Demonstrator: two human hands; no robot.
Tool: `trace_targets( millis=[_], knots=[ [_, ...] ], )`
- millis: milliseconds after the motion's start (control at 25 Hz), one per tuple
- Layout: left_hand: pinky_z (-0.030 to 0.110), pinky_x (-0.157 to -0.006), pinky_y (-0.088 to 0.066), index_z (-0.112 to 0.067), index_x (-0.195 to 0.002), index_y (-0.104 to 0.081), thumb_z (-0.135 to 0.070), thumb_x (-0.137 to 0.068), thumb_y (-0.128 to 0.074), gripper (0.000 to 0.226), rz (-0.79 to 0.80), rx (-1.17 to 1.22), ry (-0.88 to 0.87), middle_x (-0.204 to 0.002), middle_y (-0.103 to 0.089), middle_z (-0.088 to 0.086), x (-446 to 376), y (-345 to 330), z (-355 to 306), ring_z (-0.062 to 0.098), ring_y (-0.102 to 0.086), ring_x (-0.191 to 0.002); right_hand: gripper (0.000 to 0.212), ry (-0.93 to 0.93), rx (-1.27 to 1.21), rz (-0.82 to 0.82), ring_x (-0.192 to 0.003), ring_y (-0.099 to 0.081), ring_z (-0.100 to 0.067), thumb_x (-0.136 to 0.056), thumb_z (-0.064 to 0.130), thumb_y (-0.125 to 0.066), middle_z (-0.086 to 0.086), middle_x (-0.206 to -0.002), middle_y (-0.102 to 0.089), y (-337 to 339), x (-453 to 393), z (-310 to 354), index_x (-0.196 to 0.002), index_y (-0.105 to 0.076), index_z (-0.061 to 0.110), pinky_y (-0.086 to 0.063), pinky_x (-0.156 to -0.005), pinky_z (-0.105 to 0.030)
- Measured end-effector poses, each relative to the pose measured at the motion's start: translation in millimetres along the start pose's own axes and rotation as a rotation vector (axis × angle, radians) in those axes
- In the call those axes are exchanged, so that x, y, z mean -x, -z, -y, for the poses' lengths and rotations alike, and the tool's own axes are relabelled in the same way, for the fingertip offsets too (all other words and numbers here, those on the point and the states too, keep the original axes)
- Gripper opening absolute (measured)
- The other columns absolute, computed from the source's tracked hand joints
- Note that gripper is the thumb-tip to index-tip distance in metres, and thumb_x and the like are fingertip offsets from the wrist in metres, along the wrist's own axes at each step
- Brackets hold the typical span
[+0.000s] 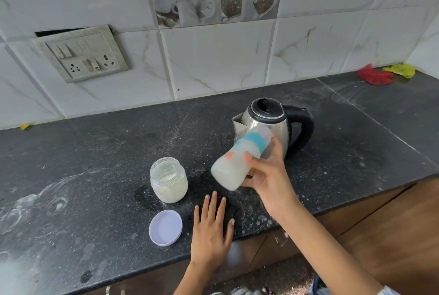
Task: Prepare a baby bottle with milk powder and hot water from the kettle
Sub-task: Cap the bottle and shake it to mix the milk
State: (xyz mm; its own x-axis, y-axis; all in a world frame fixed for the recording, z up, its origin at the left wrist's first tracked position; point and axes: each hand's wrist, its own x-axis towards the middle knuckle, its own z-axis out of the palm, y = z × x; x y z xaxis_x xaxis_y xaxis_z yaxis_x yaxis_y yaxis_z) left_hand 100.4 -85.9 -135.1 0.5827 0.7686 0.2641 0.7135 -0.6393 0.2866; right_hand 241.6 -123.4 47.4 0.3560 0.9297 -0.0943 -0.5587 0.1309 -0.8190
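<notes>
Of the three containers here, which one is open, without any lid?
The jar of powder: its mouth is uncovered, its lid lying beside it. The kettle is closed, and the bottle is capped.

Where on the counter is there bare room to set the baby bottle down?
The widest bare patch lies left of the powder jar and its lid. More bare counter lies right of the kettle. It is crowded between jar, kettle and the left hand; the right hand holds the baby bottle.

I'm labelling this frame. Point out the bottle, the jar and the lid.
bottle (234,166): head view, milky lower body.
jar (169,181): head view, front wall.
lid (165,227): head view, inner face.
</notes>
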Motion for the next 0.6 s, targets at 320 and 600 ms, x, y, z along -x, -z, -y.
trace_targets(
  millis=[320,600],
  knots=[
    [0.046,-0.108,-0.025,-0.015,-0.134,-0.052,-0.042,-0.092,-0.043,0.051,0.003,0.023,-0.007,-0.143,-0.048,0.011,0.9,1.1,-0.4,0.033,-0.044,-0.133,0.081,0.000,-0.017,0.017,-0.099,-0.070,-0.029,-0.076,0.002,-0.069,-0.010,-0.119,-0.064,0.4,4.2,-2.2,-0.140,-0.035,0.039,-0.060,-0.062,-0.049],
    [0.047,-0.111,-0.023,-0.016,-0.139,-0.048,-0.044,-0.093,-0.040,0.054,0.002,0.009,0.001,-0.148,-0.043,0.009,0.1,-3.3,2.1,0.030,-0.035,-0.139,0.067,0.059,-0.034,-0.045,-0.096,-0.071,-0.025,-0.081,0.016,-0.070,-0.012,-0.122,-0.063,-0.8,1.1,1.6,-0.138,-0.038,0.029,-0.060,-0.061,-0.046]
  ],
)
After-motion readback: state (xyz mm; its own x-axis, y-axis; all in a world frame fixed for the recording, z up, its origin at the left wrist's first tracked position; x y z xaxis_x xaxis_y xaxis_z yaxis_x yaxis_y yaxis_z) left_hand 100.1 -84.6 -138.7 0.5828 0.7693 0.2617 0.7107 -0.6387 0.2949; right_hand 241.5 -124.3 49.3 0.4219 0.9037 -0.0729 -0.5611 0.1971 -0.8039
